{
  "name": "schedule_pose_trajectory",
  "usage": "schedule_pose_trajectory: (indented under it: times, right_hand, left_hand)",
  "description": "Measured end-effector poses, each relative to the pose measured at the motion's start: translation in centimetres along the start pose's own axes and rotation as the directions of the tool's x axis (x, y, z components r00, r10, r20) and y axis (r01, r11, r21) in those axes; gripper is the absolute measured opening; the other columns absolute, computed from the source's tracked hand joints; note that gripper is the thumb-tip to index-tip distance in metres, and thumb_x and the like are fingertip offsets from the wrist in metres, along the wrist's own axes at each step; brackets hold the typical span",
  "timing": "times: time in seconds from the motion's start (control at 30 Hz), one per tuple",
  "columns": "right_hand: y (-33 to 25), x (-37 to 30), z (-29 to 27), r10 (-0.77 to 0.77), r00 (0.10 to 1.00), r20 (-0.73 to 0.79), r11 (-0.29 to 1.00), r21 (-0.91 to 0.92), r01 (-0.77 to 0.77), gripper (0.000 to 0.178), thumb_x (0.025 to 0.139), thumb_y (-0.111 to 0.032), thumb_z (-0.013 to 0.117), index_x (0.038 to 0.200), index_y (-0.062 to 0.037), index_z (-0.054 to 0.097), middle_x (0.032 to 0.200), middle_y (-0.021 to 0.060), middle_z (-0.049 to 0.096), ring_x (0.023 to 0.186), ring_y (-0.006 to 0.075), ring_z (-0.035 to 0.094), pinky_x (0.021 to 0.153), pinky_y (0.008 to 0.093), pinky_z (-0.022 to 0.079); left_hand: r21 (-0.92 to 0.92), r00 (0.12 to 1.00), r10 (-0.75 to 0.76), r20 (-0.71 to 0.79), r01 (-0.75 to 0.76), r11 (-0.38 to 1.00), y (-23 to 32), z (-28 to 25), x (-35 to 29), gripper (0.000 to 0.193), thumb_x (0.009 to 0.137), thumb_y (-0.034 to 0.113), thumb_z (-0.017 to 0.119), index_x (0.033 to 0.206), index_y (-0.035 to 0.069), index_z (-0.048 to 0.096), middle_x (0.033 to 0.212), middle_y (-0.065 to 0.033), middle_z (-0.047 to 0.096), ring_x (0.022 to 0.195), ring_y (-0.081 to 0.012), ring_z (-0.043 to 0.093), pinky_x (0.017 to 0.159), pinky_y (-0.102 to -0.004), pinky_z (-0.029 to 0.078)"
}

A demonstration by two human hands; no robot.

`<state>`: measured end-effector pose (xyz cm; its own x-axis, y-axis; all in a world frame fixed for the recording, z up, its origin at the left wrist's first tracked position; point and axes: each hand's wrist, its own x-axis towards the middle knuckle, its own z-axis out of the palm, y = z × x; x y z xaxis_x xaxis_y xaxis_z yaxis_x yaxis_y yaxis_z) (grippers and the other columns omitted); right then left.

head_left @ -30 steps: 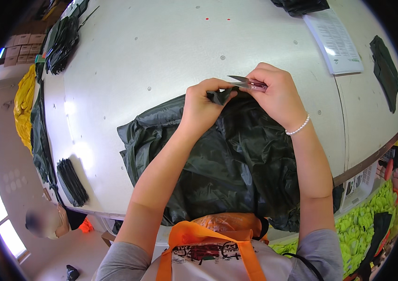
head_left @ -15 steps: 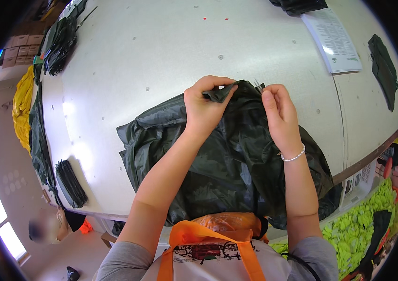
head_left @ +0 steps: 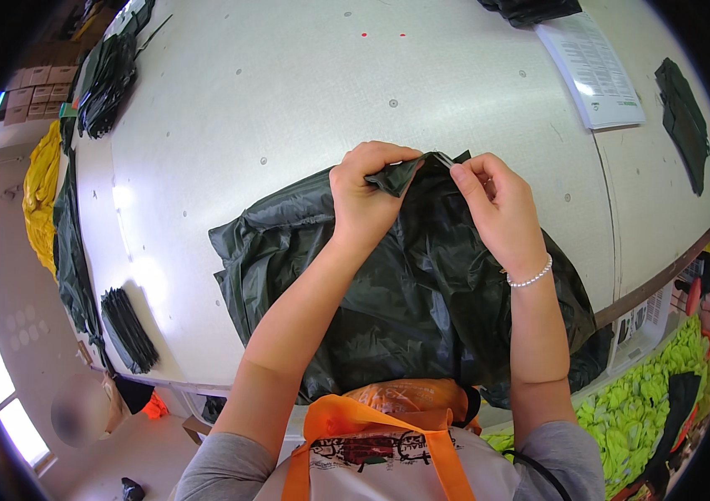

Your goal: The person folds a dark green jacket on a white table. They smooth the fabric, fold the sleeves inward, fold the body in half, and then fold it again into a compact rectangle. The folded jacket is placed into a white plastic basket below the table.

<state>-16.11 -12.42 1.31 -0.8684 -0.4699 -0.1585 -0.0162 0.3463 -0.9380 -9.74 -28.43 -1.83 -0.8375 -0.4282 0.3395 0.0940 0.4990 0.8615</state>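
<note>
A dark green, thin, shiny cloth garment (head_left: 396,309) lies bunched over the near part of the table. My left hand (head_left: 367,188) is closed on its upper edge, with a fold of cloth pinched between thumb and fingers. My right hand (head_left: 501,204) is closed on a small silver metal tool (head_left: 445,160) with slim points. The tool's tips are at the garment's edge, just right of the left fingertips. My fingers hide the rest of the tool, so its exact kind does not show.
The garment rests on a large pale table (head_left: 313,100). Papers (head_left: 593,71) and a folded dark piece (head_left: 682,125) lie at the right. Dark strip bundles (head_left: 128,330) sit on the left. Bright yellow-green cloth (head_left: 643,405) fills the lower right. A person (head_left: 92,409) is at the lower left.
My right hand has tilted leftward, bringing the metal tool's points onto the cloth edge beside the left fingers. Earlier the points stood up above the edge. The left hand keeps its pinch.
</note>
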Motion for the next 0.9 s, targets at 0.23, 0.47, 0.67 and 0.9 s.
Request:
schedule_pose_trajectory:
  times: [0.23, 0.47, 0.67, 0.9]
  right_hand:
    - [0.0, 0.2, -0.5, -0.046, 0.998, 0.034, 0.999, 0.006, 0.046, 0.028, 0.089, -0.023, 0.063, 0.08, 0.0025, 0.058, 0.064, 0.0059, 0.057, 0.059, 0.011, 0.05, 0.056, 0.0251, 0.042]
    - [-0.6, 0.5, 0.0, -0.031, 0.999, 0.043, 0.999, 0.046, 0.029, 0.025, 0.088, -0.021, 0.064, 0.08, 0.0023, 0.058, 0.062, 0.0044, 0.055, 0.058, 0.0094, 0.048, 0.055, 0.0244, 0.04]
    - [0.4, 0.5, 0.4, -0.049, 0.999, 0.015, 0.996, 0.077, 0.047, 0.024, 0.087, -0.019, 0.066, 0.08, 0.0017, 0.058, 0.061, 0.002, 0.053, 0.058, 0.0078, 0.046, 0.054, 0.0233, 0.039]
    - [0.8, 0.7, -0.7, -0.01, 0.998, 0.058, 0.995, 0.098, 0.004, 0.022, 0.087, -0.021, 0.066, 0.081, -0.0002, 0.06, 0.061, -0.0026, 0.051, 0.056, 0.005, 0.042, 0.052, 0.0217, 0.036]
  left_hand:
    - [0.005, 0.997, 0.071, 0.035, -0.071, 0.997, 0.0, -0.1, 0.1, 0.017, 0.071, -0.004, 0.074, 0.085, 0.004, 0.069, 0.083, -0.0054, 0.067, 0.077, -0.0154, 0.064, 0.071, -0.0252, 0.048]
    - [0.004, 0.997, 0.079, 0.025, -0.079, 0.997, 0.1, -0.2, 0.0, 0.016, 0.071, -0.004, 0.074, 0.084, 0.004, 0.069, 0.083, -0.0053, 0.067, 0.078, -0.0155, 0.064, 0.072, -0.0254, 0.048]
    - [-0.005, 0.997, 0.079, 0.02, -0.079, 0.997, -0.1, -0.1, 0.0, 0.017, 0.071, -0.005, 0.074, 0.084, 0.003, 0.069, 0.083, -0.0054, 0.067, 0.078, -0.0156, 0.064, 0.072, -0.0254, 0.049]
    - [0.012, 0.995, 0.092, 0.031, -0.093, 0.996, -0.3, -0.2, 0.1, 0.016, 0.071, -0.004, 0.074, 0.083, 0.003, 0.069, 0.083, -0.0055, 0.067, 0.077, -0.0163, 0.064, 0.071, -0.0257, 0.049]
